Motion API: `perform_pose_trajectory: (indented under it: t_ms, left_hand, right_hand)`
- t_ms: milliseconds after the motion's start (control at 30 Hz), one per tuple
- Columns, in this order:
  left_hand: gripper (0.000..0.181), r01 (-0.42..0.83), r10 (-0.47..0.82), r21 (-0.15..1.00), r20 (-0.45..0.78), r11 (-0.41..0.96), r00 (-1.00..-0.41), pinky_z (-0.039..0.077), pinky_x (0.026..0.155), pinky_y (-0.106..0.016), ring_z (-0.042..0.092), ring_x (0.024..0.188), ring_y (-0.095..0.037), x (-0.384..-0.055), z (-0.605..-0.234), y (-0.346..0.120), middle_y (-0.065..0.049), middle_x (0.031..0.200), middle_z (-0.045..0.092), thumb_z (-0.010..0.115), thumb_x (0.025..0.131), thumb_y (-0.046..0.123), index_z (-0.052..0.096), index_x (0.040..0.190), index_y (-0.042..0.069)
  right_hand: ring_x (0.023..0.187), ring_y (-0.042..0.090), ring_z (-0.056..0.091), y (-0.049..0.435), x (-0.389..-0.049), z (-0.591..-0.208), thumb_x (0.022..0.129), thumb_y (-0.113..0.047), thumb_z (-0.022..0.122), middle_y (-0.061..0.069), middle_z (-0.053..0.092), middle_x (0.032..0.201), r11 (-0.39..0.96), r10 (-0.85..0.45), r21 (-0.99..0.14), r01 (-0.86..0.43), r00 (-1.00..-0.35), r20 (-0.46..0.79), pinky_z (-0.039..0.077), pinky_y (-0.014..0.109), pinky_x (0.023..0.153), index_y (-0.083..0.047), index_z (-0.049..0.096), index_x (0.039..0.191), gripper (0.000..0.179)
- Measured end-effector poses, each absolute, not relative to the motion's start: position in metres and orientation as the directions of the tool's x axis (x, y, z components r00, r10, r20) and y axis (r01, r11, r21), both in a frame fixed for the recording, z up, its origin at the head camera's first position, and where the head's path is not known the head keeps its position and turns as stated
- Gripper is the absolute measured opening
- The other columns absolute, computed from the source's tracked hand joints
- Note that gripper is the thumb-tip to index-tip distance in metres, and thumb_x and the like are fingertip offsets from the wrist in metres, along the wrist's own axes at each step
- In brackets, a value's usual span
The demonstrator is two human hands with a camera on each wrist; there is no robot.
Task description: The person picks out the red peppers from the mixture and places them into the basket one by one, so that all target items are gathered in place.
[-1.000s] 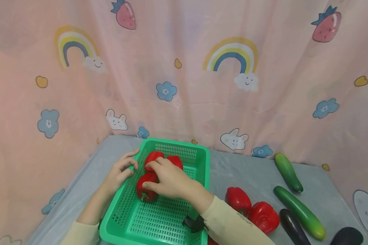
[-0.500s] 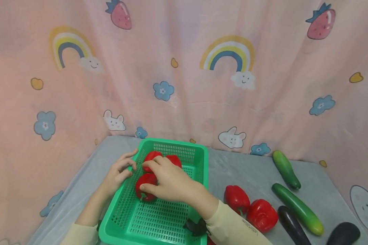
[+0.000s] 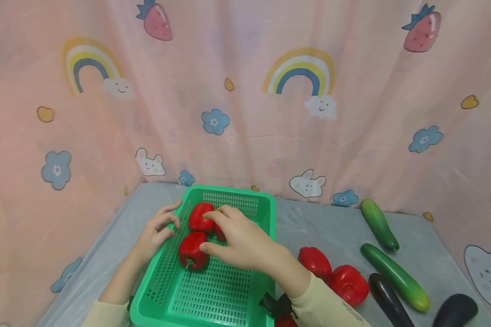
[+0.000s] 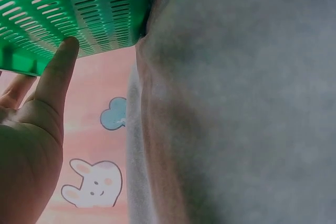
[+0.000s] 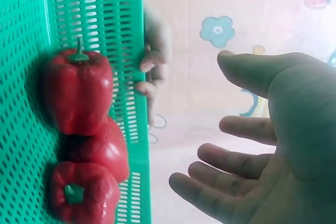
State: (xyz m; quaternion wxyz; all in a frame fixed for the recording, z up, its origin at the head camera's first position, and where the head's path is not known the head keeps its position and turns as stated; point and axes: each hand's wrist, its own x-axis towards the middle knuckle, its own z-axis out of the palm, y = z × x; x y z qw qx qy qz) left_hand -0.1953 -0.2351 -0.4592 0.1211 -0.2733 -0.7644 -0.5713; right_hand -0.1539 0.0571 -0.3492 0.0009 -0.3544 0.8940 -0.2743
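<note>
Right hand [image 3: 239, 240]: fingers and thumb spread apart, nothing held. We see it over the far-left part of a green, perforated, rectangular plastic basket [image 3: 212, 295]; the right-wrist view shows a gap between fingertips and fruit. Below are three glossy red bell peppers: the nearest pepper [image 3: 193, 251], the far-left pepper [image 3: 200, 218] and the third pepper [image 3: 220, 235], half hidden by the fingers. Left hand [image 3: 157, 229]: fingers relaxed at the left rim, thumb against the outer wall, not wrapped round it.

Risks, in our judgement: a low sweep by the right hand could roll the peppers, being rounded and bunched; a sideways knock could slide the basket, as the left hand's touch looks light. The black wrist device [image 3: 276, 305] might snag the right rim (we cannot tell whether it touches).

Edges: a narrow strip of grey, cloth-covered counter [image 3: 319, 222] separates basket and left edge, so we judge slack short there. Most room inside: near half of the basket floor. Outside, a loose red bell pepper [image 3: 349, 285] lies beside the cream sleeve [image 3: 323, 302]; farther right, a long green cucumber [image 3: 394, 277].
</note>
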Motion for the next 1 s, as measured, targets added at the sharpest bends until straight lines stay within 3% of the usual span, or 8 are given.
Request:
perform_pose_trajectory:
  t_ms: [267,533,1000]
  left_hand:
    - [0.027,0.545,0.275,0.814,0.488,0.199,-0.829,0.053,0.073,-0.029,0.057,0.133,-0.017,-0.195,-0.460,-0.235,-0.030,0.159,0.049,0.049,0.083,-0.014,0.065,0.093,0.004]
    - [0.027,0.542,0.280,0.820,0.485,0.185,-0.829,0.053,0.073,-0.029,0.057,0.132,-0.017,-0.195,-0.459,-0.235,-0.030,0.160,0.048,0.049,0.083,-0.015,0.065,0.093,0.003]
    - [0.026,0.545,0.283,0.818,0.487,0.186,-0.827,0.053,0.073,-0.028,0.056,0.133,-0.016,-0.194,-0.457,-0.235,-0.032,0.160,0.046,0.049,0.083,-0.015,0.064,0.093,0.003]
  right_hand:
    - [0.120,0.013,0.054,0.069,-0.148,-0.348,0.100,-0.042,0.077,-0.001,0.061,0.137,0.582,-0.618,-0.511,-0.633,-0.752,0.229,0.057,0.034,0.094,-0.013,0.059,0.153,0.063]
    - [0.134,0.014,0.053,0.081,-0.142,-0.344,0.099,-0.040,0.079,0.000,0.059,0.146,0.566,-0.580,-0.565,-0.601,-0.777,0.245,0.055,0.040,0.104,-0.014,0.059,0.152,0.063]
    - [0.138,0.017,0.051,0.104,-0.137,-0.342,0.099,-0.040,0.079,-0.001,0.057,0.148,0.573,-0.532,-0.589,-0.570,-0.805,0.262,0.055,0.047,0.107,-0.014,0.059,0.152,0.062]
